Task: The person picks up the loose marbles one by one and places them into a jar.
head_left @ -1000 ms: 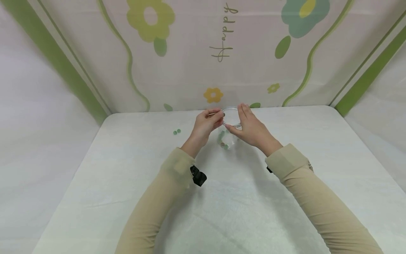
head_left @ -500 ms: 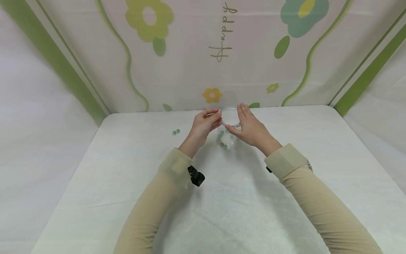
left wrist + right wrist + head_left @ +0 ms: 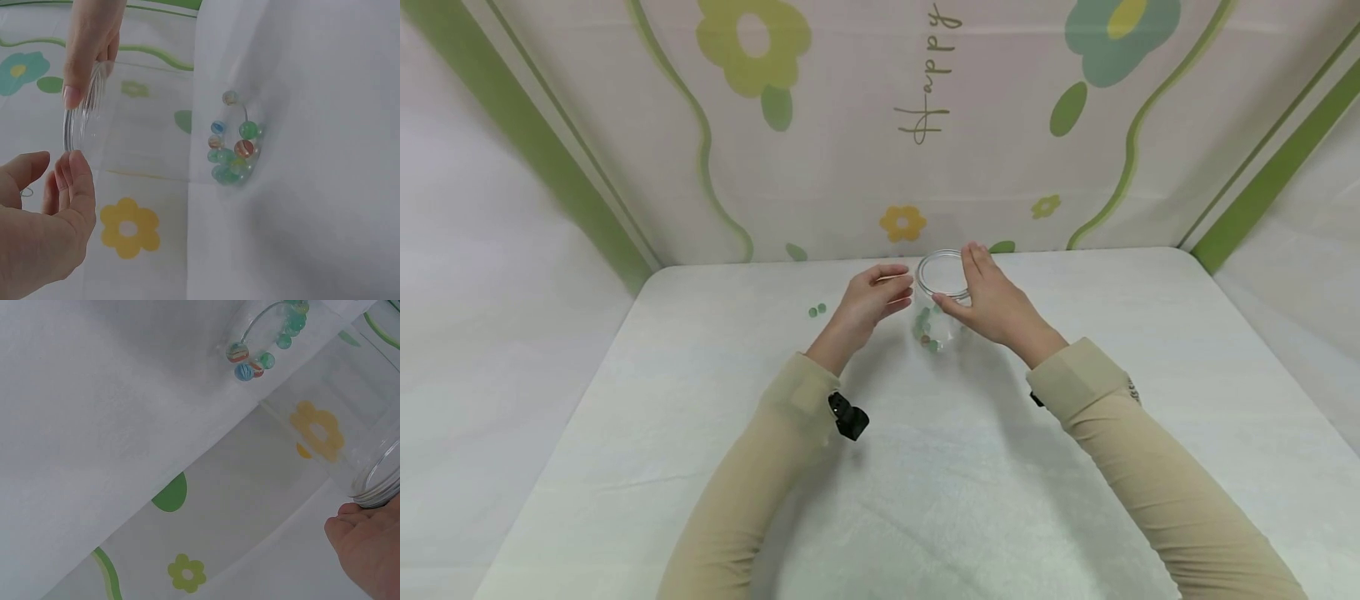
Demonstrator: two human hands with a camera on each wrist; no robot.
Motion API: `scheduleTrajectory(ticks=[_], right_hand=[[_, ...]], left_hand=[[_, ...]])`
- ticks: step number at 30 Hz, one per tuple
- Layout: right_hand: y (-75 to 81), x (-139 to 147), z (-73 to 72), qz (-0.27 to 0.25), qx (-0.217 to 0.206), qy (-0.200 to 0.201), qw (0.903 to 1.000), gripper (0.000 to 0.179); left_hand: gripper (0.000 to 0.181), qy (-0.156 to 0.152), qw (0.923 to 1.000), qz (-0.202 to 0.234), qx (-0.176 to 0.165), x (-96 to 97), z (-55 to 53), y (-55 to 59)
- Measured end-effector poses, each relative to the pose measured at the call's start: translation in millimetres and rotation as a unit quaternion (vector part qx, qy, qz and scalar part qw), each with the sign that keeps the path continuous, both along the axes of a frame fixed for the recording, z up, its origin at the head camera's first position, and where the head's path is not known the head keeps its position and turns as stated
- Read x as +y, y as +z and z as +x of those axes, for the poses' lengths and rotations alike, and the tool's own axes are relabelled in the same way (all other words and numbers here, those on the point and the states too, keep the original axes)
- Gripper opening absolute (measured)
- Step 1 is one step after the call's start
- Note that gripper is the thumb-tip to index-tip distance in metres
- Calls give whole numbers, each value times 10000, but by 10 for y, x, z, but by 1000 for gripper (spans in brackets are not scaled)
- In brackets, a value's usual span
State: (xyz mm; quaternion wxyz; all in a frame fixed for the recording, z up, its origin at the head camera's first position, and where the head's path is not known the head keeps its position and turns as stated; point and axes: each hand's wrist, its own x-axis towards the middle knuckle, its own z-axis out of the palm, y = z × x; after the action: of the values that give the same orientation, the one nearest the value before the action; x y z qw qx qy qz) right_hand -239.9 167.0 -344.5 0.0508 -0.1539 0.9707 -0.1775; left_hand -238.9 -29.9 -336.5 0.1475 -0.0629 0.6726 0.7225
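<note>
A clear jar (image 3: 942, 318) stands upright near the back edge of the table. Several marbles (image 3: 226, 169), mostly green with a blue one and some reddish ones, lie around the inside of its bottom. My right hand (image 3: 996, 304) holds the jar near its ringed mouth, thumb on the near side and fingers on the far side. Just left of the mouth is my left hand (image 3: 867, 304), its fingers loosely bent. Its thumb stands apart from the fingers in the left wrist view, and no marble shows between them.
Two green marbles (image 3: 817, 310) lie on the white-covered table (image 3: 910, 467), left of my left hand. A hanging cloth (image 3: 835, 150) with printed flowers rises right behind the table's back edge, close to the jar.
A dark marble seen at my left fingertips a second ago no longer shows there. My left hand has drawn back left from the jar's mouth. My right hand and the jar stay in place.
</note>
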Motion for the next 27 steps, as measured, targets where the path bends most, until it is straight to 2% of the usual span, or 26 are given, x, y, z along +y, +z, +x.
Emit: scheduleTrajectory(ticks=[12, 27], right_hand=[[-4, 6, 17, -69, -3, -17, 10000, 95], [-11, 12, 33, -116, 24, 26, 9999, 95]], left_hand=[[42, -535, 9961, -684, -163, -339, 48, -140], [45, -1187, 9835, -1341, -265, -790, 107, -363]])
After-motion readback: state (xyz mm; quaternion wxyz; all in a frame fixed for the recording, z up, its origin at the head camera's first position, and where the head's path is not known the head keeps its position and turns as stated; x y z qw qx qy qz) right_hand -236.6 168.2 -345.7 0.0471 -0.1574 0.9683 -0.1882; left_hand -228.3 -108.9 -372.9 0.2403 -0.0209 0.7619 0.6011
